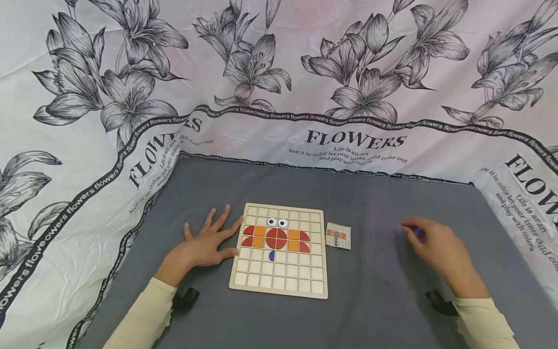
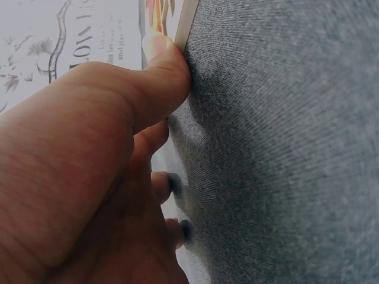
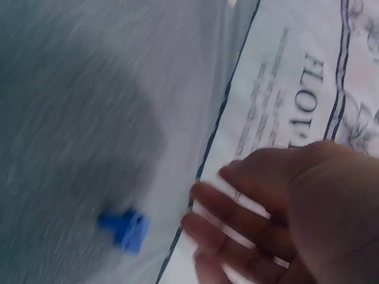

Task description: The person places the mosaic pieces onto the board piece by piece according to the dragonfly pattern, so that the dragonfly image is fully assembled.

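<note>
A wooden grid board (image 1: 301, 273) lies on the grey table, bearing red quarter-circle tiles, orange tiles, two eye tiles (image 1: 277, 222) and a blue half-round tile (image 1: 272, 255) below the red circle. My left hand (image 1: 208, 246) is spread at its left side, with thumb and index fingertips right at the edge. To the right, my right hand (image 1: 440, 249) hovers with loosely bent fingers and nothing between them. A small cluster of blue tiles (image 3: 127, 228) lies on the cloth apart from its fingertips; in the head view the hand partly covers these blue pieces (image 1: 420, 235).
Close against the board's right edge lies a small pattern card (image 1: 338, 236) showing a grid picture. Flower-printed cloth (image 1: 357, 145) with lettering hangs around the back and sides of the grey table (image 1: 279, 325).
</note>
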### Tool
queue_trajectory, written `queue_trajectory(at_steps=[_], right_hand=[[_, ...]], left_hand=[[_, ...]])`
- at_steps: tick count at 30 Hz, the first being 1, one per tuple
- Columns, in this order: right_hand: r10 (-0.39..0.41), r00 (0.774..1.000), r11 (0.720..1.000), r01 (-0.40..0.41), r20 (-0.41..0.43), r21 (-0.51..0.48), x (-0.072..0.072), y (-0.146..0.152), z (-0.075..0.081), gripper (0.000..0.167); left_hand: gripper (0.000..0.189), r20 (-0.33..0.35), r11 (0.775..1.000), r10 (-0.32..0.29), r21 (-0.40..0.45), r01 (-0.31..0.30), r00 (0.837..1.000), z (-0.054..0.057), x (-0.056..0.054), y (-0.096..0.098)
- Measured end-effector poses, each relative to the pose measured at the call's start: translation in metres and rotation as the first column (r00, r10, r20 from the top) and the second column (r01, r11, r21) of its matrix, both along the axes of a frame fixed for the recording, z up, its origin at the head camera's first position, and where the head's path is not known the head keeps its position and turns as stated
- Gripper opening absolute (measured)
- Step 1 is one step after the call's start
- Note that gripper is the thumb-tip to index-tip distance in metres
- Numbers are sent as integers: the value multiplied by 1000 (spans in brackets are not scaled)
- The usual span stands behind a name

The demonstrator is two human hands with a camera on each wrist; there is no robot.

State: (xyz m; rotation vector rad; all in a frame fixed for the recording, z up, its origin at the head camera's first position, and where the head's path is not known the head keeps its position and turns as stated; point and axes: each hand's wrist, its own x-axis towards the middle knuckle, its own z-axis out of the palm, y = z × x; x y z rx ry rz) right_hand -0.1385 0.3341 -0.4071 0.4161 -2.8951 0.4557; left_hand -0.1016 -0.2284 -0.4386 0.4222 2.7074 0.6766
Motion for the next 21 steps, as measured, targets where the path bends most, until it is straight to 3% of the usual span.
queue_trajectory(at_steps=[6,11,16,21], right_hand=[[-164,978,985,156,130,75,5,25,-3,27],[-233,949,967,203,214,153,10,29,-3,42],[-256,951,959,227,172,171,15,19,-7,57],[-261,958,957,241,117,159,14,12,-11,49]], left_hand=[[84,-8,1000,-8,14,8,1000,-5,-2,-3],[85,-7,1000,0,10,0,1000,-8,-2,-4],[85,-16,1000,12,-8,-12,1000,-12,-3,-4],[85,-24,1000,1,-14,-1,1000,-10,-3,-4]])
